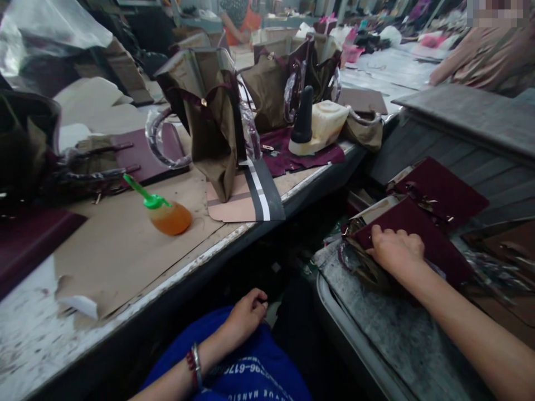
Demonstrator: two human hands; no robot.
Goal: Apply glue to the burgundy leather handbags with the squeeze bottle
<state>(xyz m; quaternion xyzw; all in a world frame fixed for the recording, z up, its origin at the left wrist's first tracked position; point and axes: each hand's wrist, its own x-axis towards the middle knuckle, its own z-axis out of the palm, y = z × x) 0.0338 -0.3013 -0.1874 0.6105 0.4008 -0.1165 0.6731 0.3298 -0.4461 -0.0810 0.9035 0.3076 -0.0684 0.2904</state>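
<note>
Two hands: both in view, low in the frame, and apart from each other.

Right hand (397, 250): fingers bent down over a maroon panel (422, 239); it touches the panel, but whether it is gripping or only resting cannot be told.

Left hand (246, 317): loosely curled above a blue shirt (251, 367), with nothing visible in it; the fingertips are partly shadowed.

Maroon panel: on a loose pile at the near edge of a metal tray (355, 334), overlapping a second panel (438, 192) with metal fittings.

Desk (137, 278): its long front edge runs between the hands and a row of tan bags (209, 111). A bottle (171, 218) with a green nozzle lies tilted near that edge, and a black cone (303, 114) stands on a cream block (324, 125) further along.

Risks: the pile looks loose, so a careless pull on the panel could slide it off the tray's edge. The metal fittings could scratch the maroon surfaces if dragged across them. If the nozzle is open, the tilted bottle could leak onto the desk's paper, and a knock could roll it toward the front edge.
</note>
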